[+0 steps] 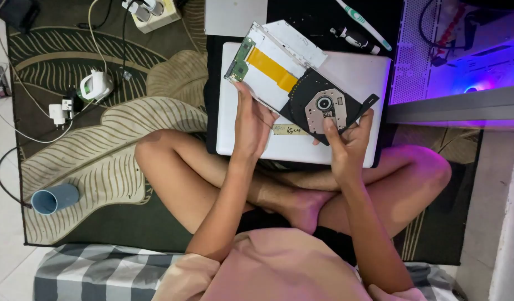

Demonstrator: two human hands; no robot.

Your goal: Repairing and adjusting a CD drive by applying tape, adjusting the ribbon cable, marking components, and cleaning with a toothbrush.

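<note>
The drive (293, 83), tray out, is being gripped by the left hand (250, 125) and right hand (346, 139). Its underside is being hidden; an orange ribbon and green board are being shown above the laptop (357, 72).

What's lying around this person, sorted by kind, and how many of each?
Optical disc drive, opened, held in the left hand and right hand: 1
White laptop: 1
Toothbrush: 1
Blue cup: 1
Power strip: 1
Total: 5
</note>
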